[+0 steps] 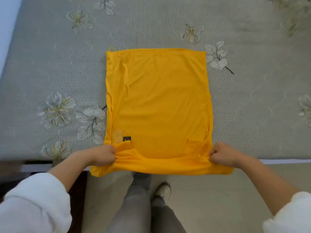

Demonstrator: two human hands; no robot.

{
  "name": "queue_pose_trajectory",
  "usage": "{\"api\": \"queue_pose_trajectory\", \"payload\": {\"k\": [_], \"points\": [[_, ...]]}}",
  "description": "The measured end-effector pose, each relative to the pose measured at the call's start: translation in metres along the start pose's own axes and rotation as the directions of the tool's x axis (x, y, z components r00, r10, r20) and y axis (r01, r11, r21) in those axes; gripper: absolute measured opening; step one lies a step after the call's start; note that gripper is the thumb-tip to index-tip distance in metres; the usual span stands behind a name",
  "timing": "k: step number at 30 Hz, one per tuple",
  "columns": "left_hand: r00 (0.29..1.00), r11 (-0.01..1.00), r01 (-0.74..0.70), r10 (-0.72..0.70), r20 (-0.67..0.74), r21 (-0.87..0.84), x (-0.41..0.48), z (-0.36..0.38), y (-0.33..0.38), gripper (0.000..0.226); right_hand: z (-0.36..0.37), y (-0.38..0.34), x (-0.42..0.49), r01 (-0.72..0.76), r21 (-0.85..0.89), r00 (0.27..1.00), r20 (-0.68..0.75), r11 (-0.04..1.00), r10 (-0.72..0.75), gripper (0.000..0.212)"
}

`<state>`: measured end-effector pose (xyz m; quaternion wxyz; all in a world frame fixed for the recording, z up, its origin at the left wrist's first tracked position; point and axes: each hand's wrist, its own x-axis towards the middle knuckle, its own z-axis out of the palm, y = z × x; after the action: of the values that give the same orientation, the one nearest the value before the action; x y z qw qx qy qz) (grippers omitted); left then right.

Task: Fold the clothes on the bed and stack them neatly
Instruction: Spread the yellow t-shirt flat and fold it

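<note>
A yellow-orange shirt [158, 101] lies flat on the bed [50, 64], its sides folded in so it forms a long rectangle. A small dark label shows near its lower left. Its near end hangs over the bed's front edge. My left hand [104, 155] grips the near left corner of the shirt with curled fingers. My right hand [222, 154] grips the near right corner the same way. The cloth is stretched taut between both hands.
The bed has a grey-green cover printed with pale flowers and leaves. Its front edge runs just below my hands. Below it are a beige floor, my grey-trousered legs [139, 207] and a white shoe [163, 192]. A dark strip lies at lower left.
</note>
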<state>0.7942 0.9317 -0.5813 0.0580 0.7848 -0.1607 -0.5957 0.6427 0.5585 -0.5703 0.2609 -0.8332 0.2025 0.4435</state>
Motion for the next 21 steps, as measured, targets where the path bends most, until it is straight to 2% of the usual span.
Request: {"api": "queue_pose_trajectory", "payload": {"k": [5,12,14,16,18,19,21], "points": [[0.997,0.974,-0.056,0.042,-0.071,-0.220,0.008,-0.073,0.004,0.040,-0.060,-0.027,0.025,0.000,0.162,0.996,-0.084,0.987,0.013,0.043],[0.977,0.964,-0.118,0.070,-0.201,-0.237,0.041,-0.210,0.018,0.026,-0.177,-0.080,0.086,-0.024,0.201,0.982,-0.179,0.979,0.061,0.036],[0.966,0.960,-0.134,0.071,-0.249,-0.245,0.048,-0.247,0.025,0.015,-0.208,-0.095,0.106,-0.026,0.188,0.969,-0.237,0.982,0.071,0.032],[0.953,0.960,-0.141,0.064,-0.297,-0.243,0.057,-0.280,0.032,0.014,-0.235,-0.109,0.126,-0.026,0.167,0.943,-0.322,0.986,0.080,0.026],[0.913,0.953,-0.166,0.052,-0.405,-0.252,0.068,-0.306,0.040,0.009,-0.252,-0.119,0.142,-0.009,0.139,0.887,-0.456,0.990,0.072,0.021],[0.872,0.944,-0.196,0.044,-0.488,-0.264,0.076,-0.314,0.042,0.008,-0.257,-0.122,0.150,0.015,0.152,0.840,-0.538,0.988,0.070,0.016],[0.708,0.929,-0.238,-0.035,-0.705,-0.285,0.092,-0.319,0.045,0.015,-0.253,-0.127,0.161,0.058,0.227,0.707,-0.697,0.972,0.121,0.019]]}}
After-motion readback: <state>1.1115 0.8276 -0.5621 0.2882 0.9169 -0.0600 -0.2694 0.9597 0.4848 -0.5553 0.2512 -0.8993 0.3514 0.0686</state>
